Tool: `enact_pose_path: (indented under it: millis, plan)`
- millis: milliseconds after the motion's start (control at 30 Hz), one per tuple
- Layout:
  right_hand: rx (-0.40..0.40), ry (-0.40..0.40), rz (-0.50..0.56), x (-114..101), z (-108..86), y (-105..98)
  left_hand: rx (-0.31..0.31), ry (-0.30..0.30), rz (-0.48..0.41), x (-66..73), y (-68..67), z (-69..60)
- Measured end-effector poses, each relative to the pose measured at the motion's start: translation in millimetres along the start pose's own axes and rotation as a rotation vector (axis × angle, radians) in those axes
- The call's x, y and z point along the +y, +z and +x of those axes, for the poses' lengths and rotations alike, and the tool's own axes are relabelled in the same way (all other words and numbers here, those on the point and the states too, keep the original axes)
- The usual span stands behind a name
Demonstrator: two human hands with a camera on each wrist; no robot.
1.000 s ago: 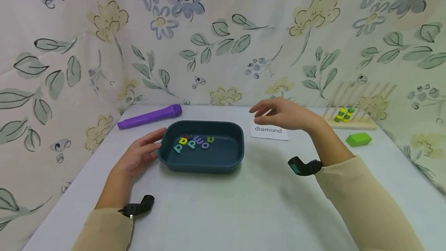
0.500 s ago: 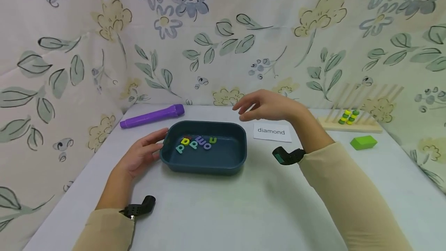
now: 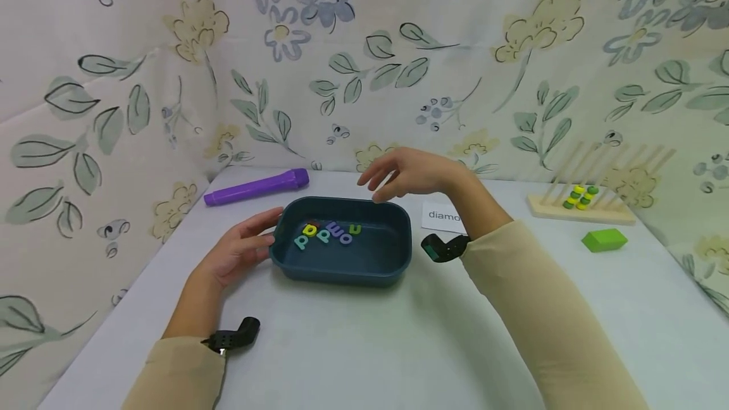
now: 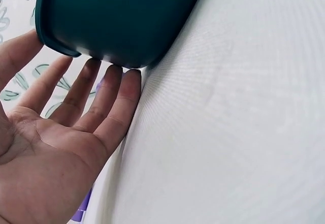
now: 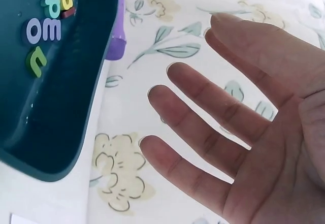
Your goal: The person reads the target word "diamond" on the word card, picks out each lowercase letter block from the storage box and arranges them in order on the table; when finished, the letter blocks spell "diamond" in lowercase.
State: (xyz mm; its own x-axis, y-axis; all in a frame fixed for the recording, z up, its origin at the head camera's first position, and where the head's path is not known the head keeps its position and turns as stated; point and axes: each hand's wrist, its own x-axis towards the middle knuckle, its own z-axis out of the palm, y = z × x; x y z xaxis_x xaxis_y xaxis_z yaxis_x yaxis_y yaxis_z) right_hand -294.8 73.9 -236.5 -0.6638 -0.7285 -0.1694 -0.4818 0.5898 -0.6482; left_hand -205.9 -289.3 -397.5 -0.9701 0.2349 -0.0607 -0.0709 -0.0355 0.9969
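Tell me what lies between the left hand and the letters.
The head view shows the left wall of the tray, then its bare floor, between left hand and letters.

Wht tbl (image 3: 342,347) w/ teal tray (image 3: 370,257), purple mic (image 3: 256,187), card (image 3: 441,217), peg rack (image 3: 581,209), grn block (image 3: 605,240).

Behind the person's bare left hand (image 3: 245,247), a long sleeve of plain beige cloth (image 3: 179,372) ends short of the wrist. Just at its cuff sits a black, elbow-shaped device with a rounded end (image 3: 233,336), small holes along its body and a shiny bit beneath. Behind the bare right hand (image 3: 407,173) comes a matching beige cloth sleeve with soft creases (image 3: 547,315), and by its cuff a similar black, bent device with a teal-green patch on its end (image 3: 445,248).
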Motion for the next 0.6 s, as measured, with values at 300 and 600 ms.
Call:
enact_pose_path:
  millis: [300, 600]
  plan:
    - [-0.047, 0.011, -0.009, -5.0, 29.3, 7.6, -0.015, 0.036, -0.014, -3.2, -1.6, 0.4]
    - [-0.141, -0.029, -0.048, -6.1, 58.9, 23.5, -0.006, 0.036, -0.021, -5.0, -0.6, -0.7]
